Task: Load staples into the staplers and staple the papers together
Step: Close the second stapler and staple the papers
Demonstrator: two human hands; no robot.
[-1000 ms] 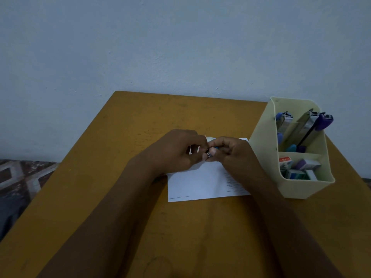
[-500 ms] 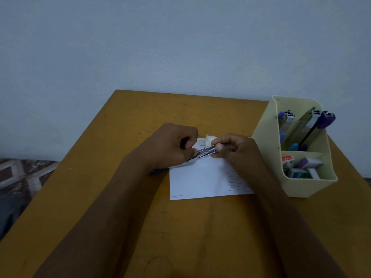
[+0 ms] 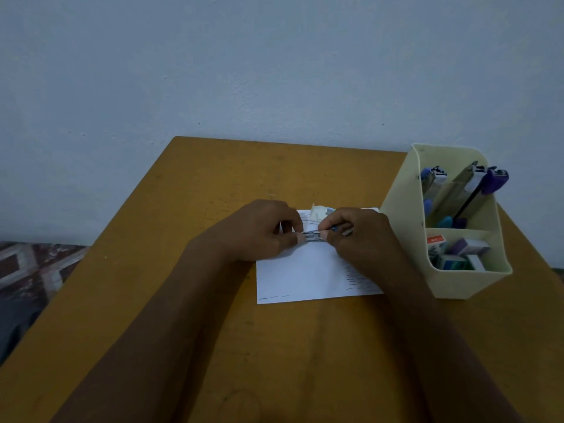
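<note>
Pinching a small metal stapler [image 3: 312,236] from both ends, left hand [image 3: 262,232] and right hand [image 3: 360,236] grip it with curled fingers over the white paper [image 3: 305,270] on the desk [image 3: 213,178]. Print on the paper is too small to read. Cream organizer [image 3: 399,209] just right holds upright staplers [image 3: 467,184] and staple boxes [image 3: 457,254]. The red label on one box is illegible.

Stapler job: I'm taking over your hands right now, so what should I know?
Left hand and right hand both pinch a small stapler over the paper; whether staples are in it cannot be told.
A small white box sits at the paper's far edge.
More staplers and staple boxes stand in the cream organizer on the right.
Left: finish loading, then staple the papers.
</note>
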